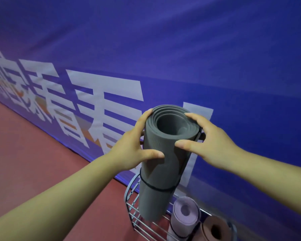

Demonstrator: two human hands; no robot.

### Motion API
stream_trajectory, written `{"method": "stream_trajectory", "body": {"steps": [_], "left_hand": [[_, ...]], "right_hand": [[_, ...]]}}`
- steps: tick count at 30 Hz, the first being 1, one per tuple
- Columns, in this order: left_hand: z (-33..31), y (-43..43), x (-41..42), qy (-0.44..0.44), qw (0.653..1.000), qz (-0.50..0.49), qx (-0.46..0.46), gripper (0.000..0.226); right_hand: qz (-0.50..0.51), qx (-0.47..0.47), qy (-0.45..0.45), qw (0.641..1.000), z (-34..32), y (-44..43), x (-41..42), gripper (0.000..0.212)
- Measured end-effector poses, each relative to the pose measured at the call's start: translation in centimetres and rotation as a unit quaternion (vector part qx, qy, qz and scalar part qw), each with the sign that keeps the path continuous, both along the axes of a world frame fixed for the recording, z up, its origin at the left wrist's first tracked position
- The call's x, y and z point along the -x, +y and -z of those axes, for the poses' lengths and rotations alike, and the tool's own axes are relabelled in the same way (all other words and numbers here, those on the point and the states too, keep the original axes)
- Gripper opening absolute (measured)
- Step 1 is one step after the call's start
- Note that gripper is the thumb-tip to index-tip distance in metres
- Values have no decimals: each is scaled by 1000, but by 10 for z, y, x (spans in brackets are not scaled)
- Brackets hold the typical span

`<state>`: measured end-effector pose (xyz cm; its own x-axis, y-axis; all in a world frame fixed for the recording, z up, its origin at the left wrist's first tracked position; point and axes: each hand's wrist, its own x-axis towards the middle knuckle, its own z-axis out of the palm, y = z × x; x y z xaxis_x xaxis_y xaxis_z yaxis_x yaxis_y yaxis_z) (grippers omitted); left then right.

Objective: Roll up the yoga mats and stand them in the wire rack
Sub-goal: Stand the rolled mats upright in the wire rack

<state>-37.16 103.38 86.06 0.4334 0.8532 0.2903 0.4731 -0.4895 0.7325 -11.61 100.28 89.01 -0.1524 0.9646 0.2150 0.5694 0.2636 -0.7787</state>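
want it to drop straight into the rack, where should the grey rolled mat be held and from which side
Near its top end, one hand on each side. The grey mat is near upright at the wire rack, so the left hand and right hand wrapping the roll from opposite sides likely hold it plumb and its loose coils closed.

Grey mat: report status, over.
Left hand and right hand grip grey mat near top. Mat rolled, banded, upright, lower end at wire rack left side. Lilac mat and brown mat stand in rack, apart from it.
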Motion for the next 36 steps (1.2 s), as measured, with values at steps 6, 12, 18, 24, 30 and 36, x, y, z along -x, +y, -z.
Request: {"method": "stream_trajectory", "body": {"steps": [6,12,18,24,30,36], "left_hand": [[32,59,30,7,999,19,50,128],[76,115,53,37,988,100,107,134],[129,147,53,67,975,171,126,132],[186,168,44,73,961,231,137,134],[259,181,31,122,946,251,163,132],[342,189,19,164,936,248,190,130]], "right_hand": [[16,35,-14,999,28,43,31,102],[87,85,-13,993,77,57,61,103],[138,131,-9,982,131,61,77,106],[143,173,-17,974,191,72,76,106],[155,216,-47,963,261,82,68,122],[150,263,-95,948,334,89,61,125]]}}
